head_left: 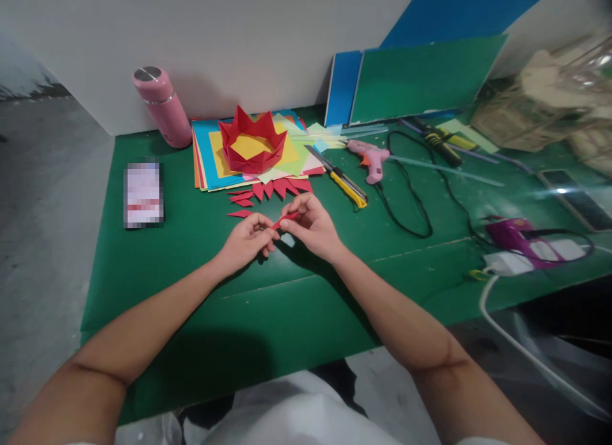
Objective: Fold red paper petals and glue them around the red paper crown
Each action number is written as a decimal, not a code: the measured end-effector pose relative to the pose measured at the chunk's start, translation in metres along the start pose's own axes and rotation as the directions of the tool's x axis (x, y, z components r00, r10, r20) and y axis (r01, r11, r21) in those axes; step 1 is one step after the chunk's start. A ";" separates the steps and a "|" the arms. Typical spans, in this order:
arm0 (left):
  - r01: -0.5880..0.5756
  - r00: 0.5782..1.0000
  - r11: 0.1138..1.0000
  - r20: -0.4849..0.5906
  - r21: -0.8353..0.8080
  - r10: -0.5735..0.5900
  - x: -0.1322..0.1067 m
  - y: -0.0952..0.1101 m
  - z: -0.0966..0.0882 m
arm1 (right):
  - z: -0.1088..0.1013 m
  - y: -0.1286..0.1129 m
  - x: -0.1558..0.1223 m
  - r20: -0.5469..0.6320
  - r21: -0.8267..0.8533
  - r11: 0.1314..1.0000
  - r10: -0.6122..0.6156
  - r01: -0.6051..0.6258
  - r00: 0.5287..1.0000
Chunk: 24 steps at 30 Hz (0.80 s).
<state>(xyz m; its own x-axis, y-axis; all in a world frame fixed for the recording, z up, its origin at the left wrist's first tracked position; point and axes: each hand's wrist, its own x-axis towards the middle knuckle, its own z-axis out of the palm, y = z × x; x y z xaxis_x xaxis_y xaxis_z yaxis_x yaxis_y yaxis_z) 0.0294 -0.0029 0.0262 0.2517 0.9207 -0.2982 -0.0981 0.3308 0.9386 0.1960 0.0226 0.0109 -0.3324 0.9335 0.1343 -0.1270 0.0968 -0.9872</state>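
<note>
Between my two hands, above the green table, is a small folded piece of red paper (289, 219). My left hand (247, 240) pinches its left end, while my right hand (313, 225) grips the other end between thumb and fingers. Just beyond my fingers lie several pointed red paper pieces (281, 188), some in a row and a few loose at the left. Behind them a red folded-paper ring with pointed tips (253, 158) rests on a stack of coloured paper sheets (205, 161).
A pink bottle (163, 107) stands at the back left, near a blurred-out packet (143, 195). Right of the paper lie a yellow utility knife (345, 185) and a pink glue gun (371, 158) with a black cord. Farther right are a phone (576, 199) and a power strip (509, 264).
</note>
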 end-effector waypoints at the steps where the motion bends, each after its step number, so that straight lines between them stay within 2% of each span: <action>1: -0.003 1.000 1.000 0.007 0.015 0.003 0.000 -0.001 0.000 | 0.000 0.000 0.000 0.005 -0.001 1.000 -0.002 0.002 1.000; 9: -0.022 0.998 0.991 -0.054 0.136 0.030 -0.004 0.002 -0.001 | -0.001 0.002 0.002 0.050 0.039 0.999 -0.005 0.003 0.999; 19: -0.029 0.994 0.997 -0.107 0.069 0.037 0.000 0.001 -0.002 | -0.003 0.004 0.001 0.067 0.086 0.996 0.013 -0.019 0.998; 24: -0.108 0.982 0.978 -0.132 0.178 0.132 0.003 -0.007 -0.007 | -0.002 0.001 0.001 0.128 0.050 0.999 0.009 -0.015 0.992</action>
<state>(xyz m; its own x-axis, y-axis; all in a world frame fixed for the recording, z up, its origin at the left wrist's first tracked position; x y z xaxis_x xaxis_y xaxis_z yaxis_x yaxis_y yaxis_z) 0.0238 -0.0011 0.0173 0.1069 0.9756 -0.1916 0.0478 0.1874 0.9811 0.1975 0.0241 0.0095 -0.4506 0.8824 0.1356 -0.1689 0.0650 -0.9835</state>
